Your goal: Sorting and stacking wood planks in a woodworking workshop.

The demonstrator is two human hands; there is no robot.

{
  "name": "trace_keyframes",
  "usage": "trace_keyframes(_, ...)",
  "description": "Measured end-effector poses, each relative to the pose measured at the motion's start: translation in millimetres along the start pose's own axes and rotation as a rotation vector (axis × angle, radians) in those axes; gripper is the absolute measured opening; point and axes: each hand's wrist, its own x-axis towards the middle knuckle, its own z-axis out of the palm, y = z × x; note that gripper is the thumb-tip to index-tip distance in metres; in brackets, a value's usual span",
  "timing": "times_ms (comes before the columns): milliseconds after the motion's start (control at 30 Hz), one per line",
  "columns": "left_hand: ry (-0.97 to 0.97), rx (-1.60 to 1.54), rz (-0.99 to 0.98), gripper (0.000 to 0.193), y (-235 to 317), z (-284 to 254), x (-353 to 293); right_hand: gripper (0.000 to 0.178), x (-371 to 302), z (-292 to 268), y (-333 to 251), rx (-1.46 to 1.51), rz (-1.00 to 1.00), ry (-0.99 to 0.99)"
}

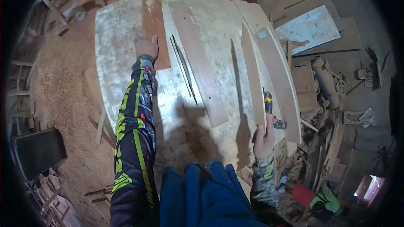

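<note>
Pale, scuffed surface (122,38), mid-frame | narrow light-brown wooden plank (252,75), right of centre | right hand (264,142) gripping plank's lower end | left hand (147,47) palm-down, fingers extended, on reddish-brown wooden board (158,21), upper left of centre | yellow-and-black power drill (268,98) just right of plank | sawdust-covered floor (65,75), left of frame

Workbench (115,46): grey-wht, mottled
Leftmost plank (154,23): reddish-brn, workbench's L half
Left sleeve (141,143): blk w/ neon-yel stripes
Cordless drill (269,106): yel/blk, workbench's R side
Sawdust (63,75): lt brn, L of workbench
Garment (210,197): blue, workbench's near edge
</note>
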Motion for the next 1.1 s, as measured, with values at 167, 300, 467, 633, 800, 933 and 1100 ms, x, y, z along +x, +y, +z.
trace_keyframes(167, 0.175, 0.066, 0.162, 0.056, 25.2, -25.9, 12.1, 0.049, -59.0, 29.1, 18.8, 0.148, 0.148, 0.088)
trace_keyframes(300, 0.174, 0.093, 0.149, 0.056, 13.0, -27.4, -35.3, 0.046, -91.7, 23.7, 45.3, 0.038, 0.158, 0.088)
trace_keyframes(467, 0.197, 0.163, 0.124, 0.056, 7.9, -48.8, -148.5, 0.047, -114.0, 19.2, 58.3, -0.051, 0.019, 0.058)
trace_keyframes(633, 0.194, 0.236, 0.130, 0.061, -17.4, -67.5, -307.2, 0.045, -165.9, 24.9, 77.6, 0.150, 0.029, -0.003)
trace_keyframes(800, 0.192, -0.192, 0.060, 0.062, 1.9, -74.7, -465.8, 0.044, -236.7, 23.7, 115.0, 0.104, -0.066, 0.006)
trace_keyframes(933, -0.008, -0.379, 0.078, 0.066, 2.8, -108.4, -558.6, 0.043, -273.4, 16.5, 130.5, 0.125, -0.025, -0.017)
trace_keyframes(1100, -0.291, -0.277, 0.249, 0.061, -55.6, -160.1, -698.2, 0.043, -286.1, 21.3, 163.3, 0.173, -0.048, -0.004)
